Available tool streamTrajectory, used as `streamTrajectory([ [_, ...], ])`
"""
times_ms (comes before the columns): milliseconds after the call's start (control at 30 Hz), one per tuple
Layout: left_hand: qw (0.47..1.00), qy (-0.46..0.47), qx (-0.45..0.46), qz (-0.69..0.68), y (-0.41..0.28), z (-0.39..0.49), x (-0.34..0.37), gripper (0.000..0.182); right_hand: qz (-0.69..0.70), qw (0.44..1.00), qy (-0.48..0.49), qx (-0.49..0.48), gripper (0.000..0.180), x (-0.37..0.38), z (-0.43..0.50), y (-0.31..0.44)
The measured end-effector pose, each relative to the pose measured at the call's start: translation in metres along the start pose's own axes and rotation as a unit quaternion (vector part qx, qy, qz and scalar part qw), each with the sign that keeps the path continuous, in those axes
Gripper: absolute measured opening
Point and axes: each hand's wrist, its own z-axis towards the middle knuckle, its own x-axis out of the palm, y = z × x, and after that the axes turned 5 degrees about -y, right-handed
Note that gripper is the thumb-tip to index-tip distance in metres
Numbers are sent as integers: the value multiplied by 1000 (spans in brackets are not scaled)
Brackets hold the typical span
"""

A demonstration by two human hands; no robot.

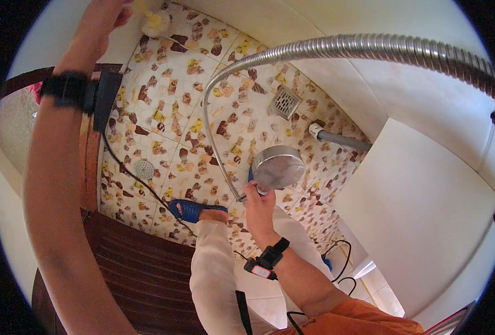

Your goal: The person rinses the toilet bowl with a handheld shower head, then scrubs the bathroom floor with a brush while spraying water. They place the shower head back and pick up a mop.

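My right hand [259, 207] grips the handle of a metallic shower head [279, 167], whose broad round side faces up in front of my legs. From its handle a ribbed metal hose [339, 46] loops up and across to the upper right. My left arm stretches to the upper left, where my left hand [119, 16] is partly cut off by the picture's edge. Close beside that hand, a pale round brush [156, 24] with a yellowish middle is near the wall and floor corner. The left fingers are blurred, and their hold on the brush's handle cannot be told.
The patterned tile floor [180, 109] has a square drain grate [286, 102] and a round drain cover [144, 169]. A grey pipe [344, 140] enters a white floor fitting. A white panel [415, 209] stands right, a dark slatted door [142, 276] lower left. A thin black cable crosses the floor.
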Motion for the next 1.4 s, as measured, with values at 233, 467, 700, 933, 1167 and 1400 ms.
streamTrajectory([
  [233,992,-12,-12,-124,15,0,40,74,34,999,-8,-4,22,5,10,7],
  [467,987,161,-7,11,72,-90,23,40,21,996,16,-80,21,6,12,-7],
  [700,935,296,-162,-108,-21,-285,-72,26,41,994,47,-87,15,-12,-19,10],
  [933,916,79,101,-379,-213,-399,-195,30,37,995,76,-50,14,-41,-126,82],
  [1167,869,107,172,-452,-394,-478,-305,63,87,983,133,-89,20,-68,-222,172],
  [1400,829,79,377,-405,-484,-517,-351,53,110,975,188,-49,21,-84,-274,248],
])
